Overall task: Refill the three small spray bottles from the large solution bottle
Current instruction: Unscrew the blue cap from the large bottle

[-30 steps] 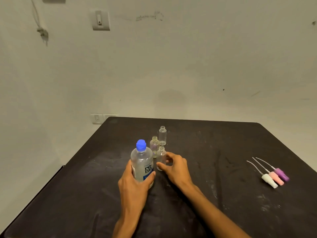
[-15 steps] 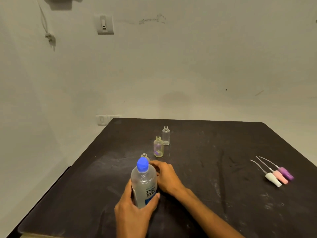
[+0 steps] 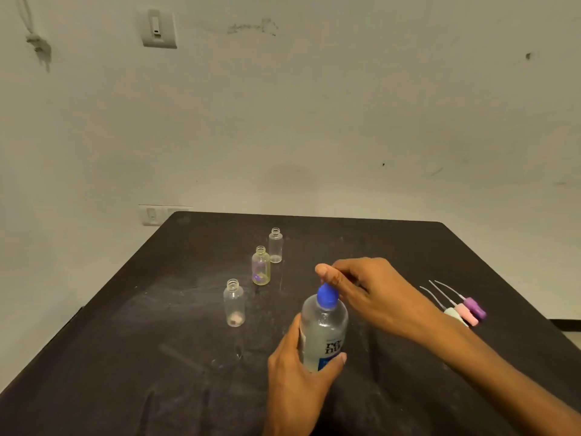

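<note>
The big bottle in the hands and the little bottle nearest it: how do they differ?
The big bottle wears a blue cap; the little bottle has an open neck. The left hand grips the big one and the right hand pinches its cap; the little one stands untouched on the table. Both are clear and upright.

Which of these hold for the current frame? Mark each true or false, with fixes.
1. The left hand grips the large bottle. True.
2. The blue cap is off and lying on the table. False: it sits on the large bottle, with the right hand at it.
3. All three small bottles stand upright with open necks. True.
4. The three spray tops are screwed onto the small bottles. False: they lie together on the table to the right.
5. The right hand holds a small bottle. False: its grip is at the blue cap.
</note>
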